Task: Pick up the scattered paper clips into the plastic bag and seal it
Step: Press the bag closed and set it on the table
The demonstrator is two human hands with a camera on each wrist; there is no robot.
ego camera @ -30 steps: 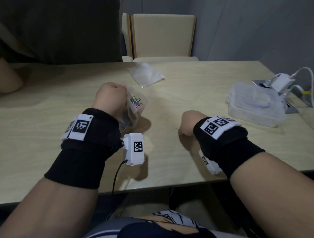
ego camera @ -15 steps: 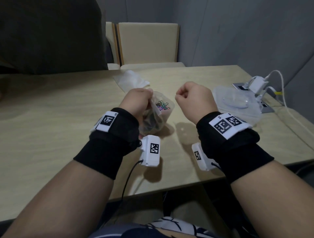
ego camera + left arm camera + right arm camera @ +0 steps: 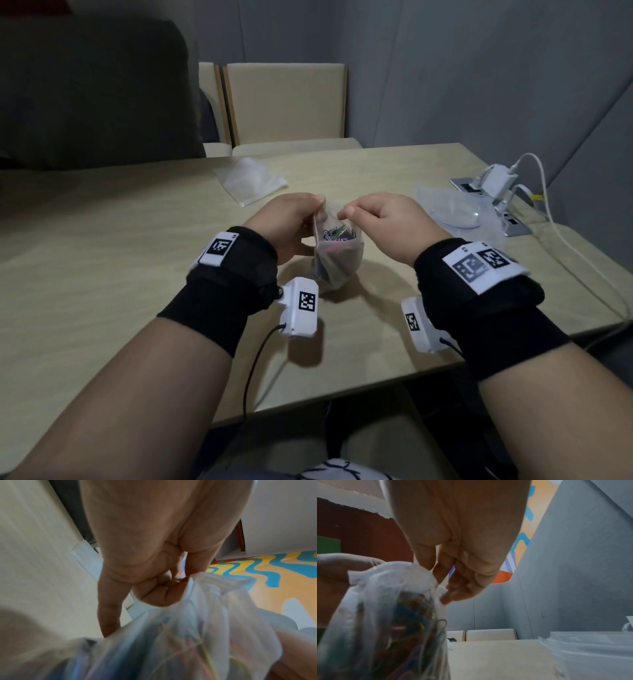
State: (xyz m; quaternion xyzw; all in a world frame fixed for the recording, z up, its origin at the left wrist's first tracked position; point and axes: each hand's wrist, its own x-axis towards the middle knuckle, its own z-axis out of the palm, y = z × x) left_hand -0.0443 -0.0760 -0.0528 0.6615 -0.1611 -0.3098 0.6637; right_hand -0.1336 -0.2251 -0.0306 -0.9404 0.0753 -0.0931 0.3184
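Note:
A small clear plastic bag (image 3: 337,255) filled with several coloured paper clips (image 3: 337,234) hangs just above the wooden table (image 3: 102,274), between my two hands. My left hand (image 3: 291,222) pinches the left side of the bag's open top. My right hand (image 3: 373,219) pinches the right side of the rim with thumb and forefinger. In the left wrist view the curled fingers (image 3: 154,592) clamp the bag (image 3: 197,628). The right wrist view shows the fingertips (image 3: 447,595) at the bag's edge (image 3: 393,608), clips visible through the plastic.
An empty clear bag (image 3: 250,180) lies flat on the table behind my hands. A clear plastic lidded box (image 3: 462,212) sits at the right, beside a power socket with white chargers (image 3: 493,181) and cables. A beige chair (image 3: 287,102) stands beyond the far edge.
My right hand rose from the table and came left to the bag, taking hold of its rim. The left hand kept its hold and turned the bag upright between both hands.

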